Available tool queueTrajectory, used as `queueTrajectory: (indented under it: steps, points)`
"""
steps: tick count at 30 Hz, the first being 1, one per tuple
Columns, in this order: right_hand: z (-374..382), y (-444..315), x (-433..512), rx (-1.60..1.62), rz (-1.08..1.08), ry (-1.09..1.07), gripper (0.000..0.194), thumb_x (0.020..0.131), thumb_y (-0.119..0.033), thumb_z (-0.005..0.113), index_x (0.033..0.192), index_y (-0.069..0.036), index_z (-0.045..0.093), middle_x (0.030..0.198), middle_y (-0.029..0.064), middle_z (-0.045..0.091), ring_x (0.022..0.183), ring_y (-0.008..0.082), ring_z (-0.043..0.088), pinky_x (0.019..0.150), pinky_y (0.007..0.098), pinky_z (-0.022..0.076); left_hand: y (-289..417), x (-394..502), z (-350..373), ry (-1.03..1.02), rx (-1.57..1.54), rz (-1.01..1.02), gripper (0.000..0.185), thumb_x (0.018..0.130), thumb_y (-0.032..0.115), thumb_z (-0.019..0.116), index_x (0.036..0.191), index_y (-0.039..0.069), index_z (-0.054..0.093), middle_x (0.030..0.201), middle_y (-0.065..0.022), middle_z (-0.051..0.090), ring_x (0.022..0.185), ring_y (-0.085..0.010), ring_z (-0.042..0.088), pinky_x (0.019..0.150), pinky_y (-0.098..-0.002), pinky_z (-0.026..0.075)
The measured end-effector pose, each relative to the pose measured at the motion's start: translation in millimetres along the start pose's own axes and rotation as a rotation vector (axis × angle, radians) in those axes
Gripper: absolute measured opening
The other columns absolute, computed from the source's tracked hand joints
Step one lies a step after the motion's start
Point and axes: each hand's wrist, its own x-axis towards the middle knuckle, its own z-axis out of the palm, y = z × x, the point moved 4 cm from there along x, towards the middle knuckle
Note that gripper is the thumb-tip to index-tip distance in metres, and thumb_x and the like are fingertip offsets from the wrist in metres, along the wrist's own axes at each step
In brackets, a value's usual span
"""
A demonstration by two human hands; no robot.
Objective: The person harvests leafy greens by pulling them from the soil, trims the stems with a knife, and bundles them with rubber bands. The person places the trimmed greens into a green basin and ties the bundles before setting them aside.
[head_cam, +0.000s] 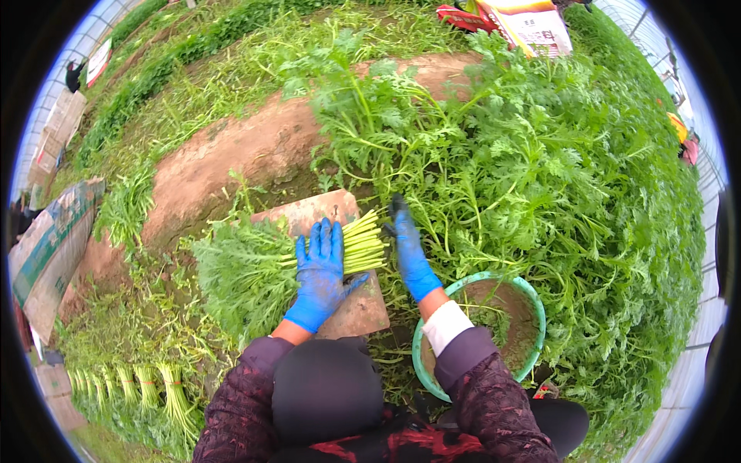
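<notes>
My left hand [320, 272], in a soiled blue glove, lies across a bunch of leafy greens [249, 272] and holds it down on a worn board [353, 307]. The pale green cut stems [365, 243] point right; the feathery leaves spread left, past the board's edge. My right hand [410, 249], gloved in blue with dark fingertips, stands edge-on just right of the stem ends. Its fingers are extended and nothing shows in it. Whether it touches the stems is hard to tell.
A green-rimmed basin [541, 324] with soil and leaf scraps sits under my right forearm. Growing greens [556, 173] fill the right side. Several tied bunches [173, 388] lie lower left. A printed sack [58, 249] is at left, another [532, 26] at the top. Bare soil [231, 156] curves ahead.
</notes>
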Motion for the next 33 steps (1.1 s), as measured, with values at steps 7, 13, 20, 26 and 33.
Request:
queueTrajectory:
  steps: [7,13,20,26,33]
  points:
    - [24.6,21.9,-24.3,-0.346,-0.017,-0.025,0.069,0.095,-0.043,0.047,0.145,-0.001,0.024,0.148,0.0191,0.031,0.136,0.0284,0.033,0.11,0.0333,0.0279,-2.8,-5.0,-0.7,0.004,-0.062,0.011,0.103,0.074,0.061,0.06,0.146,0.001,0.02,0.15,-0.023,0.022,0.139,-0.0385,0.02,0.11,-0.0556,0.012]
    - [27.2,25.6,-15.4,-0.291,-0.052,-0.025,0.07,0.094,-0.043,0.05,0.144,0.0,0.026,0.147,0.0195,0.032,0.138,0.0277,0.029,0.111,0.0327,0.0247,0.8,2.6,0.4,-0.05,-0.014,-0.007,0.109,0.07,0.06,0.065,0.147,0.002,0.015,0.152,-0.0223,0.018,0.14,-0.0376,0.018,0.11,-0.0541,0.014]
    - [-15.1,-27.5,-78.8,-0.712,0.034,0.085,0.072,0.087,-0.047,0.057,0.136,0.002,0.037,0.129,0.0287,0.048,0.118,0.0399,0.05,0.099,0.0406,0.0415,-2.6,1.0,9.8,0.008,0.077,0.039,0.109,0.074,0.064,0.059,0.148,0.001,0.01,0.154,-0.0206,0.013,0.141,-0.0363,0.015,0.111,-0.0543,0.013]
    - [-73.0,-145.9,-184.6,-0.817,0.074,0.272,0.046,0.087,-0.036,0.059,0.115,0.0,0.056,0.108,0.024,0.061,0.096,0.04,0.06,0.082,0.0447,0.0492,-13.5,7.1,27.2,-0.028,0.231,-0.002,0.108,0.073,0.068,0.056,0.15,0.007,0.011,0.154,-0.0169,0.016,0.141,-0.0338,0.018,0.112,-0.0513,0.016]
    - [-116.6,-301.5,-369.5,-0.85,-0.54,0.641,0.033,0.088,-0.021,0.06,0.116,-0.002,0.057,0.105,0.0178,0.063,0.093,0.0362,0.062,0.082,0.0409,0.0505,-28.3,35.8,21.1,-0.039,0.327,-0.045,0.096,0.072,0.058,0.065,0.146,0.01,0.027,0.148,-0.0219,0.028,0.137,-0.0374,0.027,0.11,-0.0469,0.024]
